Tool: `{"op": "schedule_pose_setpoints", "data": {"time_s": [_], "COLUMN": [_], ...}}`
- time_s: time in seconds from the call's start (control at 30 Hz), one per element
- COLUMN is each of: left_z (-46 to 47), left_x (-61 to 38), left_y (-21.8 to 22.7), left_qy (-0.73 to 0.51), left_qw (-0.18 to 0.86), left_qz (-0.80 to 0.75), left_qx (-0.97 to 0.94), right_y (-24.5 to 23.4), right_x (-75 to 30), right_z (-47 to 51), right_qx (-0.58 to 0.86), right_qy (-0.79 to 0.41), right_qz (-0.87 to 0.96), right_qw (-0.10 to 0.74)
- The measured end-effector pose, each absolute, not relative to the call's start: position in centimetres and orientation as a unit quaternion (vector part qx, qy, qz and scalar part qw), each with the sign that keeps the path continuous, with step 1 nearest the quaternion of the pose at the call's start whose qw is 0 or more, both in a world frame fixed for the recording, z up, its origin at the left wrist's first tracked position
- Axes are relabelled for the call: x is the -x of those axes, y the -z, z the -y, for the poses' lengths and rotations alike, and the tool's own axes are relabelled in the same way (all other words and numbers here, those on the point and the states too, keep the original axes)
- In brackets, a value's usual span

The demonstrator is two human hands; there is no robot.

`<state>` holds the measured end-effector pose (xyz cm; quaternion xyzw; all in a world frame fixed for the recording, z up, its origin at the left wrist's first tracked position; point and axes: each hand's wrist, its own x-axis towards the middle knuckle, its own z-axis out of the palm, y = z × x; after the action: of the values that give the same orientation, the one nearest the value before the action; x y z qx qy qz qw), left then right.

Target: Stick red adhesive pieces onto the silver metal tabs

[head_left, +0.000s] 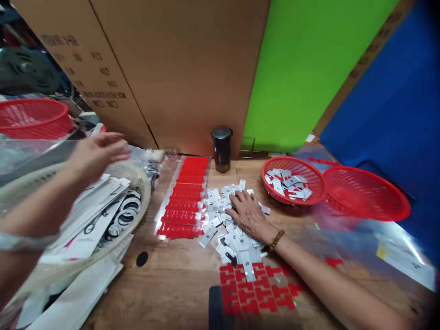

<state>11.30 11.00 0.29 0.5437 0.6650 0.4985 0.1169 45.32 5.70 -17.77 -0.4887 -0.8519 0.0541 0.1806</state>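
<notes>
My right hand [249,213] lies palm down on a loose pile of small grey-white flat pieces [240,243], its fingers spread over them. Above the far rim of a cream plastic basket [146,183] hangs my left hand [98,153], slightly blurred, with loosely stretched fingers and nothing visible in them. White cards [94,227] and black ring-shaped items [127,211] fill that basket. Left of the pile, red strips [185,206] lie in a row on clear film. Red cut-out shapes [256,291] form a sheet at the pile's near side, partly under the pieces.
A dark lidded cup [222,149] stands behind the pile. To the right, one red basket [319,183] holds more grey-white pieces, beside another red basket [402,206]. Cardboard [185,68] and a green panel [305,68] wall off the back. A dark object [216,307] sits at the front.
</notes>
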Motion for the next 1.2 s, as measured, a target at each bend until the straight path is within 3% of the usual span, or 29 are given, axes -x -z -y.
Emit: {"op": "schedule_pose_setpoints", "data": {"time_s": [0.03,0.1,0.3,0.5,0.67,0.93,1.2], "left_z": [-9.5,-5.5,6.8,12.5,14.9,15.5,15.5], "left_x": [-12.8,-16.0,-24.7,-29.8,-31.6,-31.9,-31.8], "left_y": [1.4,5.0,13.4,17.6,20.0,21.0,21.3], "left_qy": [-0.444,-0.369,-0.208,-0.201,-0.197,-0.206,-0.207], "left_qw": [0.185,0.217,0.25,0.167,0.109,0.082,0.083], "left_qz": [-0.651,-0.627,-0.541,-0.517,-0.522,-0.514,-0.513], "left_qx": [-0.587,-0.651,-0.775,-0.815,-0.823,-0.828,-0.829], "right_y": [17.7,17.3,15.4,15.3,16.2,19.2,18.6], "right_x": [-45.4,-45.9,-49.5,-52.4,-51.0,-47.3,-47.3], "right_z": [-5.7,-5.8,-2.7,5.7,9.7,10.2,9.7], "right_qx": [0.49,0.493,0.458,0.436,0.456,0.528,0.558], "right_qy": [-0.061,-0.084,-0.139,-0.186,-0.183,-0.068,-0.15], "right_qz": [0.85,0.845,0.842,0.839,0.836,0.805,0.77], "right_qw": [0.183,0.19,0.251,0.267,0.246,0.263,0.271]}}
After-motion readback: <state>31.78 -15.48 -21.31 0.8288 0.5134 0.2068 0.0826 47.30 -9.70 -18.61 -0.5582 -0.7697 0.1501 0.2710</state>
